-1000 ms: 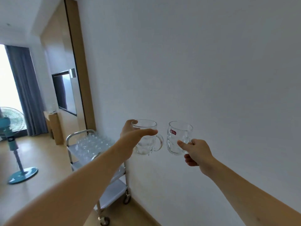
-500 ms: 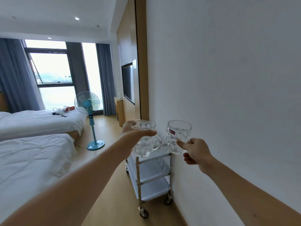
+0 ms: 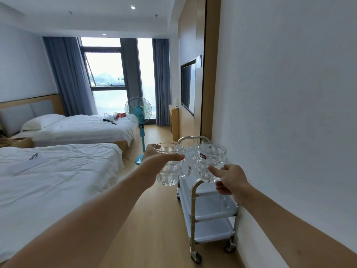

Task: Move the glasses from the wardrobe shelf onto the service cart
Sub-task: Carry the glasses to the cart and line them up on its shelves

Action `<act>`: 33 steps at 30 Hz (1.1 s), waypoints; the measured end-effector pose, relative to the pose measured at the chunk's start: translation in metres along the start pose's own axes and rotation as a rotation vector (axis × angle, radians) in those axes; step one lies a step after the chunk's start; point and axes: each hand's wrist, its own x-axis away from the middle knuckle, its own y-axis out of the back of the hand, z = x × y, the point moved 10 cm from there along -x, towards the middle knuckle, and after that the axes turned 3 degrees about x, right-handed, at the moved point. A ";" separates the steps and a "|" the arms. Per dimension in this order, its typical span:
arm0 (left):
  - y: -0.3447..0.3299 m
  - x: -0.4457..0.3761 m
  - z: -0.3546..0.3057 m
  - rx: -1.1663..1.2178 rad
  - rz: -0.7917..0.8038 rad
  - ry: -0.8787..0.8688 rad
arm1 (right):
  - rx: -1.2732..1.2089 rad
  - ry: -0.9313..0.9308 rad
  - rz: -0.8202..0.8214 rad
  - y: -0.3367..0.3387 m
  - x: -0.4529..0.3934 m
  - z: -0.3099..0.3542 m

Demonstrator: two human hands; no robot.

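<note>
Behind held mugs point(image 3: 209, 161), cart point(image 3: 212, 209) top obscured.

Cart top crowded, floor lane open

Glasses point(image 3: 190, 149) seemingly fill the cart point(image 3: 195, 192) top; the wall point(image 3: 289, 113) hems its right, bare floor point(image 3: 154, 219) lies left.

Both bare forearms reach forward at about chest height toward the service cart point(image 3: 195, 200). The left hand point(image 3: 154, 163) wraps its fingers and thumb around the body of a glass mug point(image 3: 171, 164) in front of the cart's near end. The right hand point(image 3: 230, 177) pinches a second glass mug point(image 3: 209, 161) by its handle, just right of the first.
</note>
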 end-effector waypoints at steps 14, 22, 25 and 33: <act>0.083 -0.231 0.068 0.029 0.120 0.078 | -0.087 -0.127 -0.070 -0.174 -0.174 0.002; 0.104 -0.327 0.113 0.013 0.134 0.138 | -0.070 -0.199 -0.089 -0.237 -0.251 -0.020; 0.103 -0.359 0.132 0.025 0.141 0.163 | -0.065 -0.218 -0.106 -0.251 -0.282 -0.031; 0.085 -0.452 0.179 0.017 0.114 0.195 | -0.106 -0.251 -0.109 -0.286 -0.388 -0.069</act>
